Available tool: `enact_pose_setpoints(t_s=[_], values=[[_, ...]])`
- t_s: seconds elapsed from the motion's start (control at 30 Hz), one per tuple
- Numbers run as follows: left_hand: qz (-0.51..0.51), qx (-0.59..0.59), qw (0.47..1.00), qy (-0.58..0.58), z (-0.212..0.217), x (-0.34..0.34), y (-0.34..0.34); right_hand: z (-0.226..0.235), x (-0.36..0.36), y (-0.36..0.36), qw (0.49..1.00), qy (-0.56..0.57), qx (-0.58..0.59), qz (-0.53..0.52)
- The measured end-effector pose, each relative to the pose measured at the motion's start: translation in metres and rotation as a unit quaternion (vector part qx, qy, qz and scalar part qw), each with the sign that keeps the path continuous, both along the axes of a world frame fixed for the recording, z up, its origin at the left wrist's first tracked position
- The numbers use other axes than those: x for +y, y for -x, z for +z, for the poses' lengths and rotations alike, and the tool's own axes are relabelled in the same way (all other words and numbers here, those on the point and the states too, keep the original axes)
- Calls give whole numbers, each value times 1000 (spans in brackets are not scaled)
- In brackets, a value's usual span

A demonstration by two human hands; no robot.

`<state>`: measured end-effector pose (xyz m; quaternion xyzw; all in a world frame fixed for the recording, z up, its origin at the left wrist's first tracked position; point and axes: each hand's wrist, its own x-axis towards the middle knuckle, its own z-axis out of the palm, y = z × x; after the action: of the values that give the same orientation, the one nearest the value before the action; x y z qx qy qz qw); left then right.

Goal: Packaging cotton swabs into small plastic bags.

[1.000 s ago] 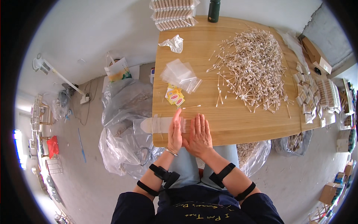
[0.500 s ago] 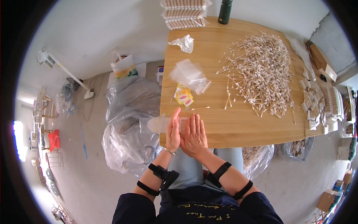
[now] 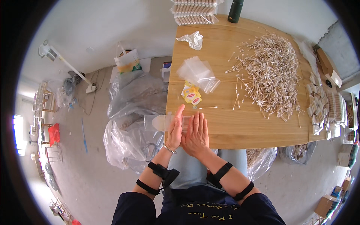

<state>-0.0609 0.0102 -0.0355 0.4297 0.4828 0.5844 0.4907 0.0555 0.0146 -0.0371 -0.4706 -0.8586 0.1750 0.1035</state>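
Note:
At the near left edge of the wooden table (image 3: 240, 135), a row of cotton swabs (image 3: 185, 123) lies between my hands, apparently in a clear plastic bag (image 3: 158, 122). The bag's flap sticks out past the table edge on the left. My left hand (image 3: 175, 129) stands on its side against the row, fingers stretched out and together. Flat over the right part of the swabs rests my right hand (image 3: 197, 133), its fingers extended. Much of the bag is hidden under both hands. Just beyond them are a single cotton swab (image 3: 208, 108) and yellow-and-white cards (image 3: 191, 95).
A big heap of loose cotton swabs (image 3: 270, 75) covers the table's right part. Clear zip bags (image 3: 197, 71) and crumpled plastic (image 3: 193, 40) lie at left. Filled packs (image 3: 195, 11) and a dark bottle (image 3: 235, 11) stand at the back. Small packs (image 3: 317, 105) line the right edge.
The table and what lies on it have shifted slightly to the right in the picture. Both hands keep nearly the same pose around the swabs.

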Motion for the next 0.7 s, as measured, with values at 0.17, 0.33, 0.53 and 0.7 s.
enact_pose_setpoints(t_s=[0.17,0.33,0.53,0.7], values=[[13,21,1000,1,1,-2,-1,5,0,-4,1000,10,1,21],[21,86,996,5,-1,-6,6,-2,-1,-5,999,12,0,41],[-46,594,803,-8,41,-23,73,5,-1,-5,999,6,-8,39],[-122,664,734,76,46,-15,97,3,-1,-5,999,-4,3,36]])
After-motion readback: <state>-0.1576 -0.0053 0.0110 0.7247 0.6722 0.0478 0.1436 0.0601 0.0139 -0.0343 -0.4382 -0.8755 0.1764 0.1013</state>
